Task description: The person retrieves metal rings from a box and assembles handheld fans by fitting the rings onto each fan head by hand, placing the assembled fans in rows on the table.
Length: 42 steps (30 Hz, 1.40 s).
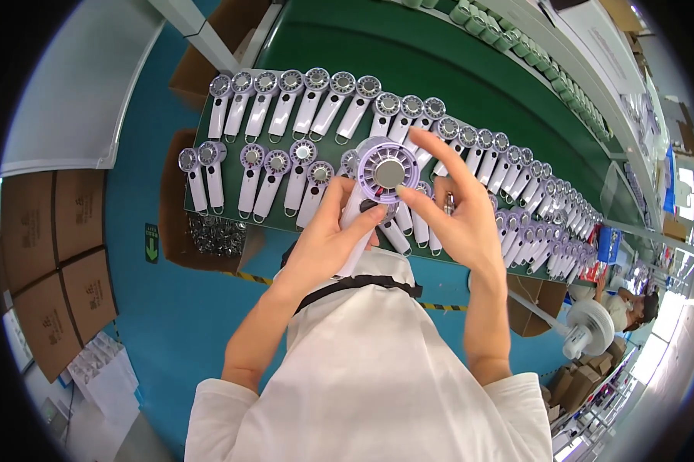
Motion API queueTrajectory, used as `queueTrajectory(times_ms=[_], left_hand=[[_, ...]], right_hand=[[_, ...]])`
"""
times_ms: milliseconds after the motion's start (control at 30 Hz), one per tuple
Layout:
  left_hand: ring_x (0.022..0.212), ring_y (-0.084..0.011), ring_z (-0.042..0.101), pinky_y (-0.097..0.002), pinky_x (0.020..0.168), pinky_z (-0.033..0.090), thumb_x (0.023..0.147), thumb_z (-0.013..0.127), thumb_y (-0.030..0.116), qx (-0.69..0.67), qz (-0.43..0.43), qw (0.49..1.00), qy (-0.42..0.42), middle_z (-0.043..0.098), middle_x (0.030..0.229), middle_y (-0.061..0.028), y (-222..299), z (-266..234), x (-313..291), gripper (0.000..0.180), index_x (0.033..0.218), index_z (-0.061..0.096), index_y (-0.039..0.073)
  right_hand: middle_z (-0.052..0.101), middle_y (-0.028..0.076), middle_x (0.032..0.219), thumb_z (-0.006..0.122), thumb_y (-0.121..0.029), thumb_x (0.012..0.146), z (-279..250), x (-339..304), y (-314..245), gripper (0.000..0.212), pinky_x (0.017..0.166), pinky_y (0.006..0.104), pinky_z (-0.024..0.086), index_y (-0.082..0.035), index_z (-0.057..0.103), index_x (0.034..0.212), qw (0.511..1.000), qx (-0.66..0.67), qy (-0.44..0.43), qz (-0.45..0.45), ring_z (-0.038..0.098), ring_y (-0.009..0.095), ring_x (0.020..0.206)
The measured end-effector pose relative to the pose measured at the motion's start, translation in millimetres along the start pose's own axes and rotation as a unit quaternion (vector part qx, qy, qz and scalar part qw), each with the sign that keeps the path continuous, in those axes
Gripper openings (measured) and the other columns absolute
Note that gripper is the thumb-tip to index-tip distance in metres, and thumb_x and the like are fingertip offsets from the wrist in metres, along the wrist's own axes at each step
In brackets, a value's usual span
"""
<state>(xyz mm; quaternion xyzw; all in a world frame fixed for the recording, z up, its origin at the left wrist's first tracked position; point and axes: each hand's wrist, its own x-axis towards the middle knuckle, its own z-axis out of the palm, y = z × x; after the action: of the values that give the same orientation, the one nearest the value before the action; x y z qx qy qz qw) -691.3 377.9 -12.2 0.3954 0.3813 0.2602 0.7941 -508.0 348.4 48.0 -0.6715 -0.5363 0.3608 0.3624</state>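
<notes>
Green workbench [439,85] carries rows of lilac handheld fans [285,108]; cardboard boxes [50,269] line the blue floor. Left hand [324,242] grips one fan [381,175]; right hand [462,219] pinches its hub. Handle mostly hidden.

A single head-worn fisheye view looks steeply down, close over the hands and green workbench [301,46].

Both hands raised together: left hand [327,239] closed in grip, right hand [462,215] pinching.
</notes>
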Motion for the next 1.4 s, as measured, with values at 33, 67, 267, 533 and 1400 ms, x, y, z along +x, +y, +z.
queueTrajectory(times_ms=[33, 67, 267, 533, 1400], left_hand=[[0.069, -0.0087, 0.058, -0.0249, 0.059, 0.047, 0.096, 0.062, 0.022, 0.029, -0.014, 0.999, -0.010, 0.057, 0.089, -0.0032, 4, 0, -2, 0.030, 0.110, 0.042, 0.005], [0.068, -0.0086, 0.057, -0.0250, 0.059, 0.047, 0.096, 0.061, 0.022, 0.034, -0.030, 0.999, -0.023, 0.056, 0.088, -0.0035, 9, 1, -3, 0.029, 0.110, 0.042, 0.004], [0.065, -0.0103, 0.059, -0.0249, 0.058, 0.046, 0.097, 0.059, 0.022, 0.136, -0.048, 0.987, -0.066, 0.056, 0.085, -0.0037, 28, 2, -8, 0.029, 0.114, 0.043, 0.005], [0.064, -0.0095, 0.058, -0.0247, 0.058, 0.046, 0.097, 0.059, 0.022, 0.134, -0.045, 0.988, -0.069, 0.056, 0.083, -0.0037, 30, 5, -14, 0.030, 0.115, 0.043, 0.005], [0.064, -0.0088, 0.057, -0.0257, 0.057, 0.046, 0.096, 0.061, 0.026, 0.030, -0.002, 1.000, 0.009, 0.057, 0.081, -0.0037, 5, 13, -12, 0.033, 0.111, 0.042, 0.004]], right_hand=[[0.061, 0.006, 0.127, 0.073, -0.010, 0.079, -5, 3, -4, 0.053, 0.058, 0.0231, 0.041, -0.011, 0.058, 0.130, 0.998, -0.033, -0.037, -0.028, 0.052, 0.010, 0.070], [0.061, 0.009, 0.126, 0.072, -0.010, 0.079, -8, 4, -7, 0.048, 0.066, 0.0276, 0.048, -0.013, 0.061, 0.126, 0.995, -0.062, -0.035, -0.070, 0.063, 0.020, 0.090], [0.064, 0.007, 0.117, 0.075, -0.013, 0.078, -14, 1, -8, 0.037, 0.070, 0.0342, 0.054, -0.013, 0.067, 0.115, 0.965, -0.196, -0.022, -0.172, 0.068, 0.027, 0.087], [0.065, 0.007, 0.112, 0.077, -0.012, 0.076, -12, -3, -12, 0.033, 0.067, 0.0305, 0.053, -0.012, 0.070, 0.108, 0.972, -0.158, 0.004, -0.171, 0.067, 0.023, 0.085], [0.049, 0.004, 0.108, 0.066, -0.014, 0.084, -10, -5, 4, 0.036, 0.079, 0.0252, 0.042, -0.005, 0.060, 0.118, 0.969, 0.225, 0.099, 0.032, 0.046, 0.010, 0.082]])
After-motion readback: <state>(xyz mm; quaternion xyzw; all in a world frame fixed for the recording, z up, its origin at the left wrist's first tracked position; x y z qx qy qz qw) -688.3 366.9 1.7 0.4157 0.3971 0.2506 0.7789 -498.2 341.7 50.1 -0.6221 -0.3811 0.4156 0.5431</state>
